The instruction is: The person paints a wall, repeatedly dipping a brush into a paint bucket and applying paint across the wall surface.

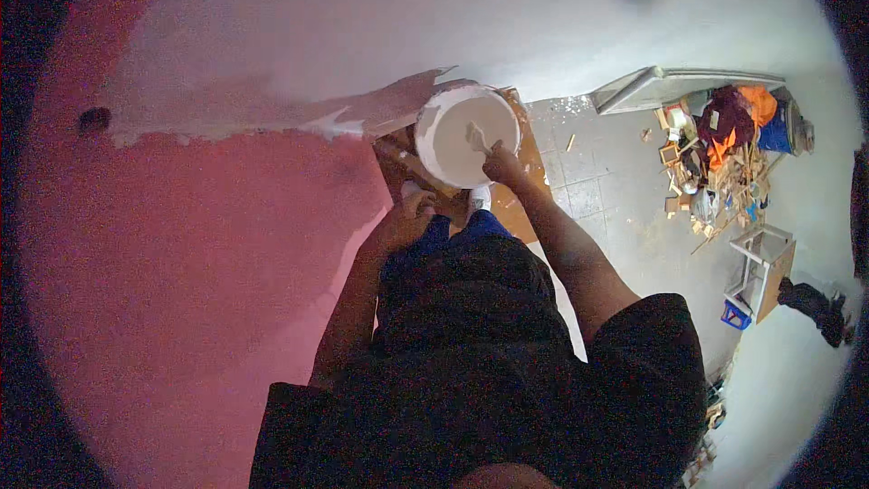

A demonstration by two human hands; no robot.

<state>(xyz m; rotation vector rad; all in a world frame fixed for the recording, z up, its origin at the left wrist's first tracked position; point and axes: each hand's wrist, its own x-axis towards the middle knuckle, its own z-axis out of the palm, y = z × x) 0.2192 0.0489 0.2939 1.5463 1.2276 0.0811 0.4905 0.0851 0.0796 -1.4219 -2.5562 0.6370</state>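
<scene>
A broad wall fills the left of the view, its lower stretch a matte pink and its upper stretch coated in smooth white, the two meeting along a ragged, uneven edge. The floor to the right is pale grey square tile, dusted and flecked. At its far side lies a jumbled heap of scrap: splintered wood pieces, orange and dark cloth, a blue container. Nearer stands a small boxy wooden stand.

A round white bucket sits on a flat brown cardboard sheet at the foot of the wall, its inside filled with thick, glossy white paste. The right hand has its grip closed around a paste-coated tool that dips into the bucket. The left hand rests low beside the bucket, its fingers curled; whether it grips anything cannot be told.
</scene>
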